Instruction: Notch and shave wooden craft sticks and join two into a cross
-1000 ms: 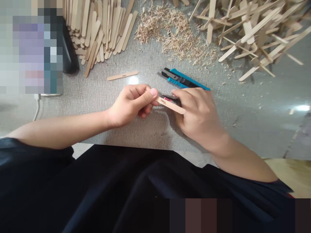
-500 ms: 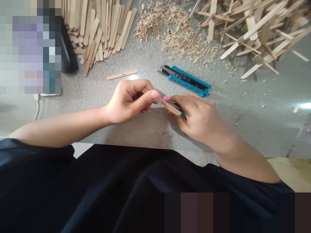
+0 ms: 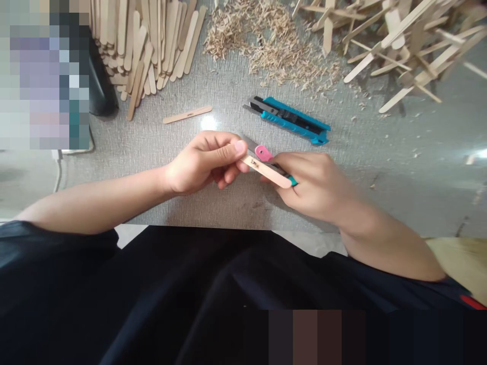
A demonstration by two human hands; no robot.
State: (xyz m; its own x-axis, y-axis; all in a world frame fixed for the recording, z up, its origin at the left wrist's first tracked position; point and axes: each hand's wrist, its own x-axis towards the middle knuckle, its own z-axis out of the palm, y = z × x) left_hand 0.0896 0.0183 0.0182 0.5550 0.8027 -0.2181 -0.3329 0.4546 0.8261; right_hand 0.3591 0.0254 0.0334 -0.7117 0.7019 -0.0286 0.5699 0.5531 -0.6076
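My left hand pinches one end of a flat wooden stick that has a dark mark on it. My right hand is closed round a small utility knife with a pink slider and a bared blade. The blade lies just behind the stick, pointing up and left toward my left thumb. Both hands hover low over the grey table, near its front edge.
A blue and black box cutter lies behind my hands. One loose stick lies to the left of it. A stacked pile of sticks, wood shavings and a jumbled stick heap fill the back. A dark object stands at the left.
My right hand has drawn back toward me and to the right, baring the pink slider and the blade. The stick's marked face has turned up into view again.
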